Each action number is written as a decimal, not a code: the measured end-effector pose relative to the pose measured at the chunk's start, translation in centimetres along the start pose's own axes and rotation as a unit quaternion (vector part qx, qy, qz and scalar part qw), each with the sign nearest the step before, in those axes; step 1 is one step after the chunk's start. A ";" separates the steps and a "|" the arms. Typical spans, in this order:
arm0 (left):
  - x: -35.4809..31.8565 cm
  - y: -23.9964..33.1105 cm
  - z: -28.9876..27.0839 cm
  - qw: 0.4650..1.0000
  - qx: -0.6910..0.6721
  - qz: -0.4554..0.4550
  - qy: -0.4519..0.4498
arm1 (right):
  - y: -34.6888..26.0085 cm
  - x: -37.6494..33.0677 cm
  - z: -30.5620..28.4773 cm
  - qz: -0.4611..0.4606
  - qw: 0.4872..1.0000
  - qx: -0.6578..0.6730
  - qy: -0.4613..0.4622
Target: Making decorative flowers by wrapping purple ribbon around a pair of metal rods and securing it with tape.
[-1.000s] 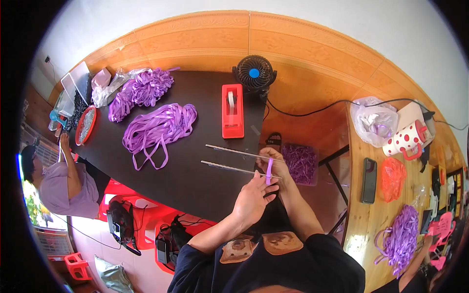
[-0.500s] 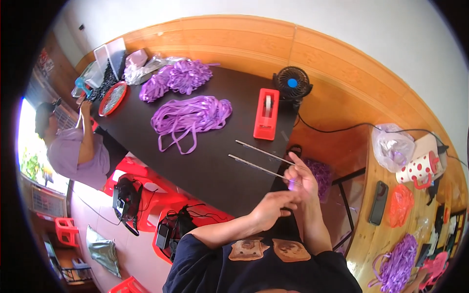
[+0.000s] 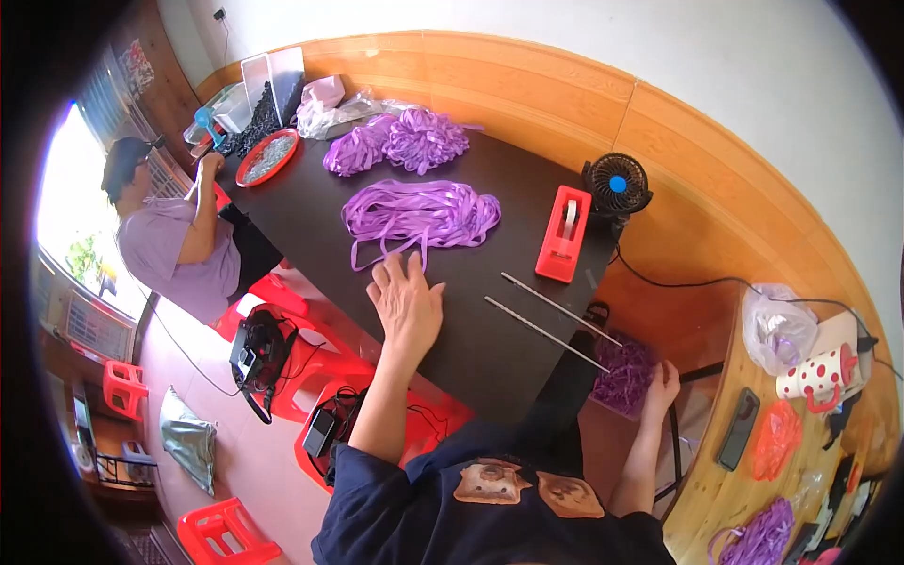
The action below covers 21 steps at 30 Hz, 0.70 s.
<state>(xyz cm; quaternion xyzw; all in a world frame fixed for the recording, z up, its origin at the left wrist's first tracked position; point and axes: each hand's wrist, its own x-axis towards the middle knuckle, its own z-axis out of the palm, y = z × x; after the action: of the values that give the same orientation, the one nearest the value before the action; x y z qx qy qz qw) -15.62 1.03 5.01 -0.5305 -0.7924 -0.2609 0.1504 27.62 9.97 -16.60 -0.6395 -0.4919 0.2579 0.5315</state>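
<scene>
My left hand [image 3: 407,309] is open, fingers spread, over the dark table at the near edge of a loose bundle of purple ribbon [image 3: 428,215]. Its fingertips are by the bundle's trailing loops; contact is unclear. My right hand [image 3: 663,384] is low on the right, beside a container of tangled purple ribbon pieces [image 3: 626,375]. Its fingers look loosely apart, with nothing visible in them. Two thin metal rods [image 3: 541,330] lie side by side, jutting past the table's right edge.
A red tape dispenser [image 3: 565,234] and a black fan [image 3: 617,184] stand on the right of the table. Farther back are purple ribbon bundles [image 3: 426,141] and a red tray [image 3: 267,158]. Another person [image 3: 179,240] sits at left. A wooden table [image 3: 702,471] stands right.
My hands have parted from the rods' near ends. The left has reached forward to the purple ribbon bundle; the right has moved right and down to the container. The view has shifted.
</scene>
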 end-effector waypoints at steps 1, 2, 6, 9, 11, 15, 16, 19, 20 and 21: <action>-0.4 -1.6 0.8 0.998 0.062 0.006 0.009 | -2.6 -1.9 -0.1 -0.020 0.999 -0.026 0.023; -1.0 -3.1 1.8 1.000 0.017 0.023 0.004 | -6.3 -4.0 0.3 -0.040 0.999 0.015 0.016; -3.5 2.7 1.1 0.967 -0.227 0.116 -0.006 | -19.1 -9.2 1.8 -0.334 0.942 -0.013 -0.024; -6.9 7.6 -1.1 0.879 -0.355 0.266 -0.174 | -20.8 -12.7 3.4 -0.200 0.915 0.185 -0.298; -8.6 9.1 -2.1 0.874 -0.351 0.294 -0.163 | -22.7 -12.2 4.6 -0.256 0.889 0.114 -0.362; -8.3 7.2 -2.8 0.856 -0.382 0.312 -0.155 | -23.9 -11.5 5.5 -0.204 0.853 0.156 -0.454; -7.5 6.2 -3.8 0.841 -0.377 0.328 -0.207 | -23.5 -11.2 5.5 -0.207 0.834 0.158 -0.487; -5.0 2.8 -4.4 0.830 -0.398 0.351 -0.170 | -23.3 -11.3 5.5 -0.217 0.836 0.149 -0.481; -3.6 1.9 -4.0 0.866 -0.362 0.324 -0.118 | -23.9 -10.9 5.1 -0.256 0.834 0.133 -0.470; -2.3 0.7 -3.4 0.896 -0.327 0.289 -0.085 | -24.6 -10.7 4.7 -0.297 0.826 0.121 -0.463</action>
<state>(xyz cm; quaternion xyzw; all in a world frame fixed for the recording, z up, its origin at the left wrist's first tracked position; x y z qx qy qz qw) -14.24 -2.46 6.76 -0.7759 -0.4837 -0.4038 -0.0306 10.81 1.14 2.85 -0.1984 -0.8112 0.4111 0.3655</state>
